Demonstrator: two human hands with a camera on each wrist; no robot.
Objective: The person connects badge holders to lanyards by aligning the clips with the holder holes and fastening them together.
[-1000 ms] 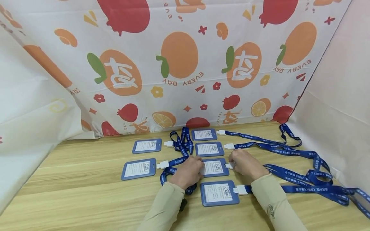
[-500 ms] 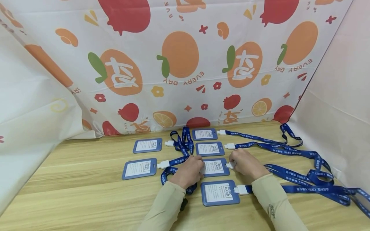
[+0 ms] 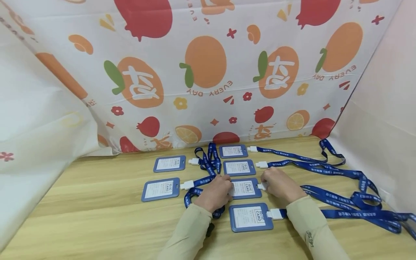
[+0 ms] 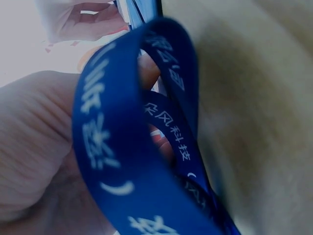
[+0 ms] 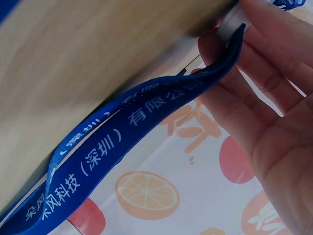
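The back edge of the counter (image 3: pixel 81 224) meets the printed cloth (image 3: pixel 206 104), with the farthest holder (image 3: pixel 233 151) just before it. On my left, wood shows between the two left holders (image 3: pixel 160 189) and the pale left cloth (image 3: pixel 45 119); on my right, the spread lanyards (image 3: pixel 360 213) take up most of the room toward the right wall (image 3: pixel 373 130), one running out of view. The badge holder (image 3: pixel 246 188) between my hands lies flat, third from the back in the right-hand column, near the nearest holder (image 3: pixel 251 217) and the second holder (image 3: pixel 239 167). My left hand (image 3: pixel 214 194) has its fingers bent in, gripping that badge holder's left end; a lanyard loop (image 4: pixel 115 142) stands up right beside it. My right hand (image 3: pixel 281 185) pinches the white clip (image 5: pixel 234 23) at the other end, a blue strap (image 5: pixel 132 122) trailing from it.
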